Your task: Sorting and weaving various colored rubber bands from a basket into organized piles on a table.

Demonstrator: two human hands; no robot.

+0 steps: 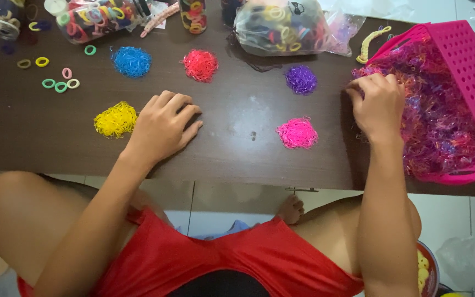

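Note:
My left hand (pixel 164 125) rests knuckles-up on the dark brown table (pixel 237 154), fingers curled loosely, just right of a yellow pile of tiny elastic bands (pixel 116 119); I see nothing in it. My right hand (pixel 377 103) is at the left edge of a pink perforated basket (pixel 468 60), fingers pinched into its mixed pink and purple bands (pixel 441 126). Sorted piles lie between the hands: blue (pixel 132 61), red (pixel 200 65), purple (pixel 301 80) and pink (pixel 297 133).
Along the far edge stand a clear jar of coloured hair ties (pixel 94 16), a smaller jar (pixel 193 14) and a plastic bag of ties (pixel 281 25). Loose ring ties (pixel 59 83) lie at the left. My knees and red clothing are below the table's near edge.

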